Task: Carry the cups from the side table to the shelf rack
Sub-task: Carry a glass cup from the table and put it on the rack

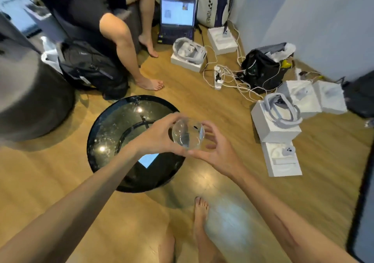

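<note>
Left hand [159, 135] fingers curl round the rim side of a clear cup [188, 134] and grip it; right hand [218, 147] is cupped just beside it, fingers spread and relaxed, thumb tip near the cup's lower edge — contact not clear. Cup is held in the air over the near edge of the round black table [113, 133]. Risks: smooth glass slipping from a one-sided hold during a handover; cables [232, 76] and boxes [275, 129] on the floor — trip hazards for bare feet. Rack not in view.

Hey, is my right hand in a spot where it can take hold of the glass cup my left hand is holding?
Probably yes. The right hand is open right beside the glass cup, fingers curved toward its free side, nothing between them. The left hand grips only the opposite side.
</note>
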